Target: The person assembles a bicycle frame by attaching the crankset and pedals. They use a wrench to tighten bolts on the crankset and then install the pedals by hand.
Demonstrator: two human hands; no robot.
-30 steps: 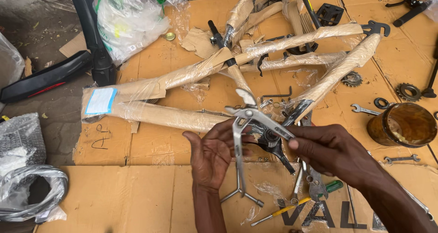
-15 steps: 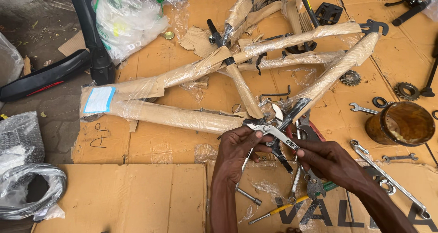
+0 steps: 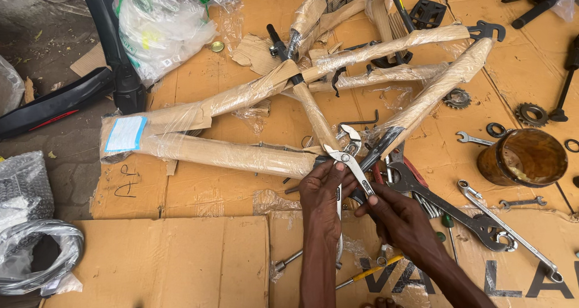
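While both hands meet at the frame junction | left hand [image 3: 322, 190] pinches pliers [image 3: 348, 160], right hand [image 3: 395, 214] grips their handles | pliers' axis runs 11-to-5 o'clock | wrapped bicycle frame [image 3: 241, 154] at 12 | left hand nearer.

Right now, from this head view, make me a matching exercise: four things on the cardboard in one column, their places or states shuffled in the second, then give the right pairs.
Things:
1. pliers
2. bicycle frame
3. brown jar
4. cog

Places or states:
A. wrapped in paper and clear film
B. standing at the right, beside spanners
C. held by the left hand and right hand
D. lying flat, up and right of the jar

Pairs: 1-C, 2-A, 3-B, 4-D
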